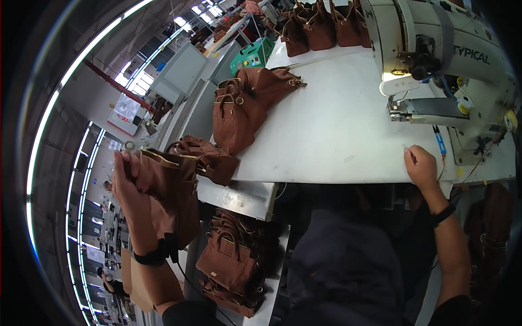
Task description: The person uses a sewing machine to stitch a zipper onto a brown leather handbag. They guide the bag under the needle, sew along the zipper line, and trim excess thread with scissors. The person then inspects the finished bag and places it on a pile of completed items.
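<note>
My left hand point(130, 179) is raised at the left, its fingers closed on the upper edge of a brown handbag point(176, 198) with a gold-coloured trim along its opening. The bag hangs beside the table's left end, in front of another brown bag point(215, 163) lying there. On the white tabletop point(326, 146), close to its front edge, rests my right hand point(421, 167) in a loose fist; nothing shows in it. Just beyond that hand lie blue-handled thread snips point(439, 142) on a cord, below the arm of a sewing machine point(429, 108).
More brown bags point(234, 117) lean together on the table's left side, and several stand in a row point(321, 27) at the back. Below left, a stack of brown bags point(228, 261) sits on a lower shelf. A green box point(253, 56) stands behind the table.
</note>
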Demonstrator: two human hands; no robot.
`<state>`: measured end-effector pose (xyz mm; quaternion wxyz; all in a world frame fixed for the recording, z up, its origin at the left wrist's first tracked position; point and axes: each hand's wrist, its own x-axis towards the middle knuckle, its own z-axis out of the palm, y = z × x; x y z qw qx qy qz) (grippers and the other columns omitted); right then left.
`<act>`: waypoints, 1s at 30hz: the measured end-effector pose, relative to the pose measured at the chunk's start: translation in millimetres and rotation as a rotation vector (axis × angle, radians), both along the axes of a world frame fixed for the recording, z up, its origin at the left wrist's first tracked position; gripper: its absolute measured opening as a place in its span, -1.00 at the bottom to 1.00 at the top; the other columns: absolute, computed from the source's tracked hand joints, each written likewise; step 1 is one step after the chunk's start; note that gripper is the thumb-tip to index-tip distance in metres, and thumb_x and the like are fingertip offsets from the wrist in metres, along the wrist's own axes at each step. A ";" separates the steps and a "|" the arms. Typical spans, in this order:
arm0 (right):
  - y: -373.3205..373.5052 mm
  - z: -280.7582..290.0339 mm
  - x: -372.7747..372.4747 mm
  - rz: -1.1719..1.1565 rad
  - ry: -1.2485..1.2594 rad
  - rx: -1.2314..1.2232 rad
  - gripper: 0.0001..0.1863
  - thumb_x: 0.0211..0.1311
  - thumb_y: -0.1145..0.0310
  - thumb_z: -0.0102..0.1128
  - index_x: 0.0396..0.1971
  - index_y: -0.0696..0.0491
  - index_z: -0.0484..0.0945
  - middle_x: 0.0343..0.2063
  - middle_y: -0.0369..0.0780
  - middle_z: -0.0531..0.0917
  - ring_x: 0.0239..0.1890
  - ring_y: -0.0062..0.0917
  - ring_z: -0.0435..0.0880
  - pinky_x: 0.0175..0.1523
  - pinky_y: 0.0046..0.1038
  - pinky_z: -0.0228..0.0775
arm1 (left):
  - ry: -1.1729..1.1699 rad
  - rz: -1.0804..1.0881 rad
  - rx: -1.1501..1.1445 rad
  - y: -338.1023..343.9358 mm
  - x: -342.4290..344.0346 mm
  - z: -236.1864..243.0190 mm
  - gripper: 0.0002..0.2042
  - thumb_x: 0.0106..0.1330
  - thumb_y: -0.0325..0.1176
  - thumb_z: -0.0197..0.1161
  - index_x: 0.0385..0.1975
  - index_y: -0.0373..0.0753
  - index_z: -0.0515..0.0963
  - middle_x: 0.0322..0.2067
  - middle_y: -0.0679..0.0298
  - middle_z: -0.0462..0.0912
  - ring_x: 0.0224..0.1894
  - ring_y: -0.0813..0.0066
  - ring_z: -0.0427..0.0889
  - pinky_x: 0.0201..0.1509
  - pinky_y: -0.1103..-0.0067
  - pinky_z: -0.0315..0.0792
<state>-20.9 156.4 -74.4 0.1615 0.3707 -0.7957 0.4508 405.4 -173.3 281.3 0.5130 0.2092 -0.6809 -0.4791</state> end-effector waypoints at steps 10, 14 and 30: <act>0.5 -3.6 -5.5 -0.008 0.120 0.008 -0.77 0.25 0.39 0.34 -0.55 0.03 0.49 -0.62 -0.18 0.51 -0.55 -0.19 0.58 -0.42 -0.19 0.41 | -0.597 -0.284 -0.473 45.3 -139.2 -115.2 -0.62 0.65 -0.18 0.06 -0.47 -0.23 0.36 -0.62 0.43 0.32 -0.62 0.71 0.25 -0.52 0.66 0.14; -0.6 -5.4 -6.7 -0.044 0.162 -0.019 -0.74 0.23 0.38 0.36 -0.59 0.03 0.48 -0.63 -0.23 0.54 -0.56 -0.25 0.59 -0.45 -0.22 0.41 | -0.842 -0.479 -0.694 42.6 -183.3 -189.1 -0.72 0.48 -0.29 0.28 -0.42 -0.33 0.43 -0.55 0.20 0.39 -0.49 0.41 0.36 -0.38 0.50 0.24; -62.1 4.9 52.6 0.220 0.088 0.054 -0.68 0.15 0.13 0.49 -0.19 -0.01 0.73 -0.13 -0.24 0.62 0.00 -0.36 0.54 0.10 -0.26 0.32 | -0.776 -0.322 -0.891 83.8 -151.2 -229.4 -0.72 0.04 -0.49 0.53 -0.22 -0.30 0.68 -0.12 0.13 0.67 0.05 -0.02 0.61 0.21 0.21 0.45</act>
